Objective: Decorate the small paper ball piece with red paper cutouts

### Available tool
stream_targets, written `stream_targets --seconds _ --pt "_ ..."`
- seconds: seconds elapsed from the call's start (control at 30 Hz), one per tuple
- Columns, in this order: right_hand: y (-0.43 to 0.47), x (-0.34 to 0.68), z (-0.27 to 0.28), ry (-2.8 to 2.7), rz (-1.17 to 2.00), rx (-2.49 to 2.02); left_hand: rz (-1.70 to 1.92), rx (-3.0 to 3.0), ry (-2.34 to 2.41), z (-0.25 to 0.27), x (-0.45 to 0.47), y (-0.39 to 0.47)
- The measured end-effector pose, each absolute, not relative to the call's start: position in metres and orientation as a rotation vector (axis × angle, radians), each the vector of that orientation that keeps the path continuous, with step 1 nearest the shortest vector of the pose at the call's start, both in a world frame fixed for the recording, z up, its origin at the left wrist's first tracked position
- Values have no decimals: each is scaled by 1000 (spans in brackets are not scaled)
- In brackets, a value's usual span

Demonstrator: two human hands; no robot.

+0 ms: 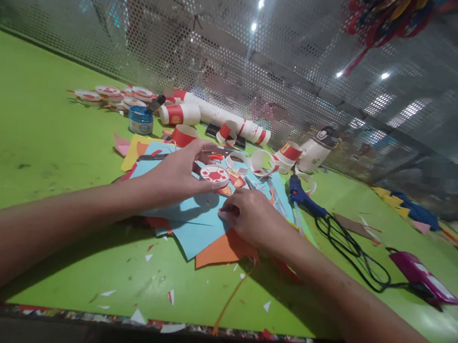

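Observation:
My left hand (183, 172) is closed on a round white paper cup base (214, 174) with red shapes on its top, gripped between thumb and fingers. Just to the right, the fingertips of my right hand (255, 215) pinch a tiny red paper piece (220, 210). Both hands are over a stack of light blue paper (189, 238), with orange paper (224, 250) sticking out underneath. Red and gold paper cutouts (236, 179) lie beyond the cup base, near white paper rings (263, 164).
Behind are a blue paint jar (141, 120), paper cups (180, 114), a long cup tube (226, 119) and a white bottle (317, 149). A blue glue gun (308, 199) with black cord lies right, near a magenta device (424, 276). Paper scraps dot the green table (78, 281).

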State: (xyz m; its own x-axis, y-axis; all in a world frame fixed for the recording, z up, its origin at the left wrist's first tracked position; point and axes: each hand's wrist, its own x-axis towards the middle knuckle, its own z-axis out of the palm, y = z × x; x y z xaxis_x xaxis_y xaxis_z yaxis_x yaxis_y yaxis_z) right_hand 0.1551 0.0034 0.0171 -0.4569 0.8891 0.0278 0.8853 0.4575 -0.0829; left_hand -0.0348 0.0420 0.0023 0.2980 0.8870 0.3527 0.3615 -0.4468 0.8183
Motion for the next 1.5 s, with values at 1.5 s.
stream_targets --seconds 1.5 --pt "12 185 -2 -2560 -334 -836 637 2077 969 2 -21 18"
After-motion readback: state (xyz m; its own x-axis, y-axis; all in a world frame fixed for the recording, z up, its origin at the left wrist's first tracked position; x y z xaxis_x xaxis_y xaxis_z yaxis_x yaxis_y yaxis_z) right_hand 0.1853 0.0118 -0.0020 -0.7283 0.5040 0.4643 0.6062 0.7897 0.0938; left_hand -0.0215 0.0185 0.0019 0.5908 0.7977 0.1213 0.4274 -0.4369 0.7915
